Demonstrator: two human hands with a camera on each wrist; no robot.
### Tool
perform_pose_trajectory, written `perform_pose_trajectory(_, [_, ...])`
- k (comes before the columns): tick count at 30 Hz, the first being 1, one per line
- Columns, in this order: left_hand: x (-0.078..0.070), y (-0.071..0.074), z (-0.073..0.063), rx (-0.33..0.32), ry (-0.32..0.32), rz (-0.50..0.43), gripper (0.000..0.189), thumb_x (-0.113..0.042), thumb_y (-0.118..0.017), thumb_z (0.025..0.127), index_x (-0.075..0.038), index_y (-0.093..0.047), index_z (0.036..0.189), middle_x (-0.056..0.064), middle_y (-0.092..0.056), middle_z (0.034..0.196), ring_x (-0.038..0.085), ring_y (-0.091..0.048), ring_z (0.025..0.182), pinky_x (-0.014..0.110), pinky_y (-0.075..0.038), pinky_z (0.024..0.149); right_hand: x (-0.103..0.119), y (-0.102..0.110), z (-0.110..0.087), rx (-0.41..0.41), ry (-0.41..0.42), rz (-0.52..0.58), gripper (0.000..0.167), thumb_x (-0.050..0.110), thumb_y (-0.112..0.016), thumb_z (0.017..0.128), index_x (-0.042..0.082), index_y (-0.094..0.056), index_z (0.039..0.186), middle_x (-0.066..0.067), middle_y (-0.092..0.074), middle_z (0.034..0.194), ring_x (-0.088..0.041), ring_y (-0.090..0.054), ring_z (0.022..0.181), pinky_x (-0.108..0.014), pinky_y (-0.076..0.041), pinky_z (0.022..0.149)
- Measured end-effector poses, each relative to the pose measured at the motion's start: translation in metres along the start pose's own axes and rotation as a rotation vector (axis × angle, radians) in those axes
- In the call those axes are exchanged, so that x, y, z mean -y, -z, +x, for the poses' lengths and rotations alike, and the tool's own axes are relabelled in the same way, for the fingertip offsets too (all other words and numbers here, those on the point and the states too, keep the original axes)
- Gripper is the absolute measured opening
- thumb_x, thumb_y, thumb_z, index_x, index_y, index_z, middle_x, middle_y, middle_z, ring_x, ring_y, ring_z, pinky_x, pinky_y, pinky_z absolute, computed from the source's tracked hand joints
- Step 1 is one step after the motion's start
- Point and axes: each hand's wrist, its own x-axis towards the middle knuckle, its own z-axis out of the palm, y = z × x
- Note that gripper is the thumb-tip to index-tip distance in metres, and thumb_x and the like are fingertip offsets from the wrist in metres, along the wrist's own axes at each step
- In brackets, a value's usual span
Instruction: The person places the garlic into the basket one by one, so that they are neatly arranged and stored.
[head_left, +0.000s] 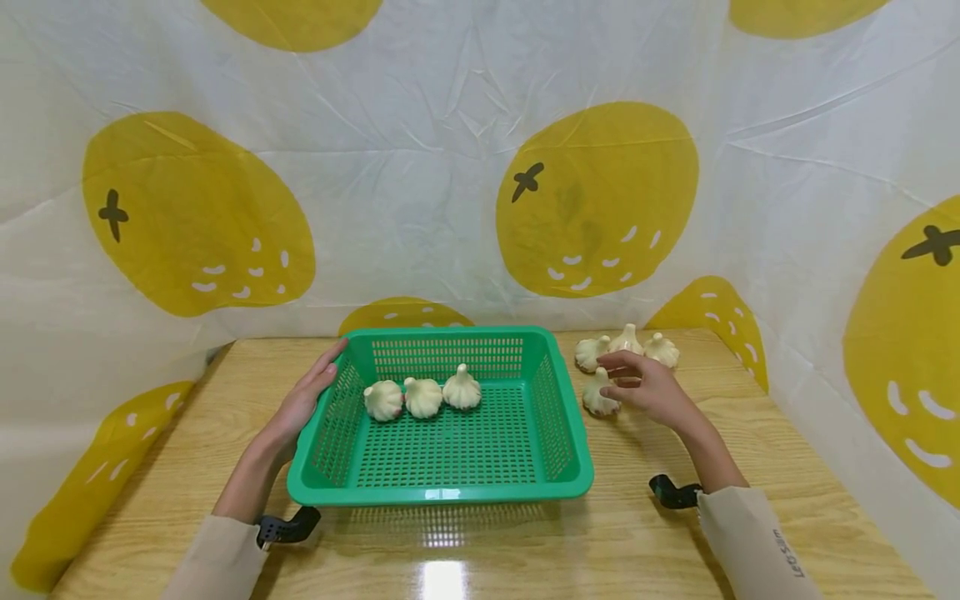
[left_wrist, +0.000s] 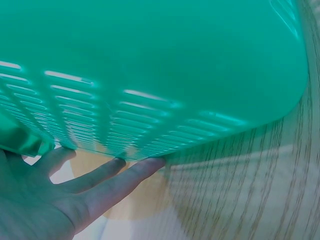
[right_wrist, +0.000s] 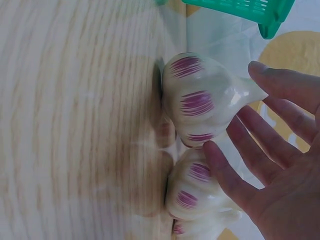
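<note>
My left hand (head_left: pixel 303 403) lies along the outer left side of a green plastic basket (head_left: pixel 442 497), its fingers extended against the slotted wall, as the left wrist view shows. Three garlic bulbs (head_left: pixel 423 398) sit in a row inside the basket. At the basket's right, my right hand (head_left: pixel 651 387) is spread around the nearest loose garlic bulb (head_left: pixel 600 395). In the right wrist view this purple-streaked bulb (right_wrist: pixel 195 100) stands on the table, its stem between my parted fingers (right_wrist: pixel 285 82), which are not closed round it.
Behind that bulb, three more garlic bulbs (head_left: pixel 626 340) cluster at the table's back edge. The wooden table (head_left: pixel 615 533) meets a white curtain (head_left: pixel 420 208) printed with large yellow fruit at the back and sides.
</note>
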Motion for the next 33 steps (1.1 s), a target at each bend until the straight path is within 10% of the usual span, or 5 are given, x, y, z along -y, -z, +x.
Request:
perform_pose_trajectory(26, [0.001, 0.001, 0.001, 0.001, -0.004, 0.012, 0.062, -0.049, -0.028, 0.113, -0.030, -0.007, 0.168, 0.003, -0.002, 0.176, 0.035, -0.001, 0.161, 0.064, -0.009, 0.125, 0.010, -0.007, 0.001, 0.046, 0.063, -0.111, 0.052, 0.004, -0.076, 0.092, -0.006, -0.057, 0.139, -0.028, -0.067, 0.127, -0.046, -0.064, 0.117, -0.061, -0.054, 0.094])
perform_pose_trajectory(33, [0.001, 0.003, 0.000, 0.014, 0.009, 0.022, 0.062, -0.052, -0.026, 0.112, -0.034, -0.006, 0.168, 0.003, -0.003, 0.176, 0.034, -0.008, 0.160, 0.031, -0.031, 0.116, 0.003, -0.011, 0.004, 0.046, 0.051, -0.140, 0.051, 0.005, -0.077, 0.089, -0.007, -0.060, 0.136, -0.027, -0.066, 0.129, -0.046, -0.064, 0.117, -0.062, -0.053, 0.095])
